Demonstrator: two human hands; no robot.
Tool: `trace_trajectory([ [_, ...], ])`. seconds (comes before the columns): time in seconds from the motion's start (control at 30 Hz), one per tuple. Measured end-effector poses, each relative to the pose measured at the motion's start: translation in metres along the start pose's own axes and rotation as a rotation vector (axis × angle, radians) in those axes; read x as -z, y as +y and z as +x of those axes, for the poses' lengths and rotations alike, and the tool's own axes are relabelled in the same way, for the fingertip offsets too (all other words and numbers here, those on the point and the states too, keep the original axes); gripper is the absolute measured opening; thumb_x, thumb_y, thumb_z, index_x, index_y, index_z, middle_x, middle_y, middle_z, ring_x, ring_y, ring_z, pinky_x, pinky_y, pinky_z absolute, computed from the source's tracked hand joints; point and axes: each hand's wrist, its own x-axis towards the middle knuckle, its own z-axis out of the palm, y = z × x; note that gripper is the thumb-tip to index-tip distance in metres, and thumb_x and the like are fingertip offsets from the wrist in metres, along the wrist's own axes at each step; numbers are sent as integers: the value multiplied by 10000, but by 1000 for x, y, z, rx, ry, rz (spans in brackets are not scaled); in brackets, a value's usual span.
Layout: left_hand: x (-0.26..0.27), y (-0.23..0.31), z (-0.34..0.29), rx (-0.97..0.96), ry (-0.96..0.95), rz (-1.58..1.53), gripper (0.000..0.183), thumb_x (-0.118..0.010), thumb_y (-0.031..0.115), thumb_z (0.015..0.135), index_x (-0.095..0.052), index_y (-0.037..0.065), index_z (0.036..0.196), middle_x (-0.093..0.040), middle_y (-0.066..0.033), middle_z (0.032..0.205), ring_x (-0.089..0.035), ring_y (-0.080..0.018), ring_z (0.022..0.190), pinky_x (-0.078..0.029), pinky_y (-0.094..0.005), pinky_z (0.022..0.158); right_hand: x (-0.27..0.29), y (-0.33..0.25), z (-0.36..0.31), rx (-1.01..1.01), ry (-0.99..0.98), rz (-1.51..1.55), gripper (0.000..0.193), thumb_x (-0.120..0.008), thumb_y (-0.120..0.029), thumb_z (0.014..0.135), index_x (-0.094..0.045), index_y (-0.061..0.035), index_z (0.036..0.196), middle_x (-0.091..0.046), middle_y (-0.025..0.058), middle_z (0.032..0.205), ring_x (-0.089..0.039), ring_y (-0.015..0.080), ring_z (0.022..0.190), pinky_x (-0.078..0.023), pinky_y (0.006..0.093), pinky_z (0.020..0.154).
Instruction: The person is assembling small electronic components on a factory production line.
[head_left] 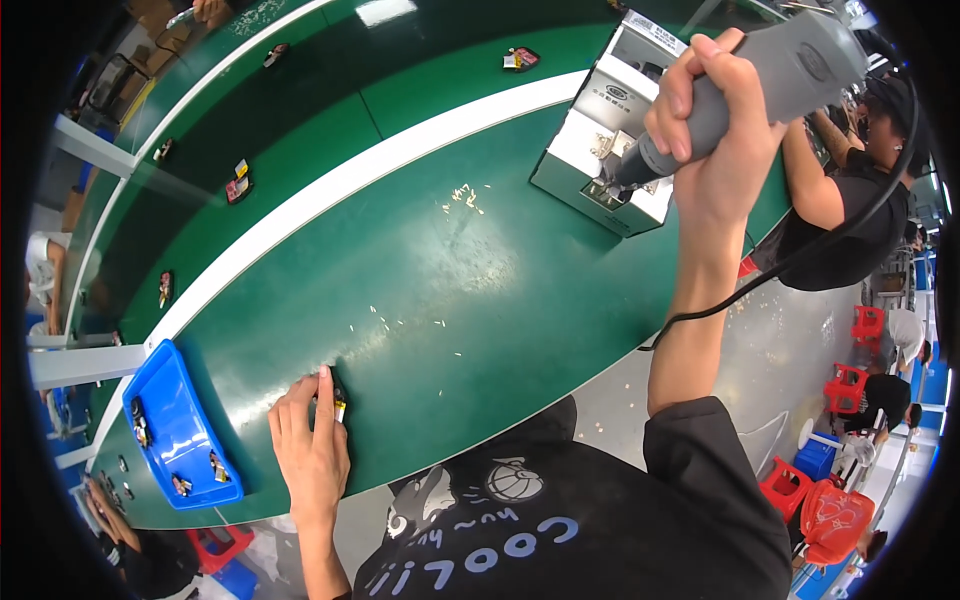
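My right hand (pixel 722 120) is wrapped round a grey electric screwdriver (pixel 765 85) with a black cable. The screwdriver's tip reaches down into the front of a white and dark green box-shaped screw feeder (pixel 640 200) at the far right of the bench. At the near left, my left hand (pixel 312 430) lies on the bench with its fingers over a small black part (pixel 338 392) that shows a yellow and white label. The fingers hide most of that part. Left of this hand, a blue tray (pixel 190 440) holds several similar small dark parts.
Small pale slivers (pixel 465 198) are scattered over the green bench (pixel 400 280). Beyond a white rail (pixel 300 195), a green conveyor belt (pixel 420 75) carries several small dark parts. Another person (pixel 830 190) in black sits at the right. Red stools (pixel 785 485) stand on the floor.
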Motion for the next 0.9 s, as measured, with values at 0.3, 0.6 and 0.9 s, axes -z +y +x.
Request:
trace_trajectory([
  [0.3, 1, 2, 19, -179, 131, -105, 327, -653, -56, 785, -691, -14, 1108, -680, -131, 1128, -677, -342, 1069, -571, -441, 859, 1, -18, -2, 6, -28, 92, 187, -595, -130, 940, -510, -31, 806, -525, 107, 669, -370, 119, 398, -343, 290, 432],
  [0.6, -1, 2, 21, -259, 146, -88, 276, -677, -22, 776, -704, -44, 1050, -693, -136, 1067, -696, -363, 1043, -592, -443, 896, -4, -6, -2, 56, -33, -52, 218, -608, -122, 933, -495, -14, 781, -506, 100, 627, -358, 118, 393, -317, 272, 401],
  [0.9, -15, 7, 19, -393, 253, -90, 295, -704, -10, 745, -720, -56, 1036, -693, -156, 1035, -709, -370, 1003, -607, -424, 835, -4, -6, -6, -66, -53, -66, 228, -581, -179, 963, -483, -44, 808, -487, 75, 654, -385, 123, 417, -341, 273, 457],
])
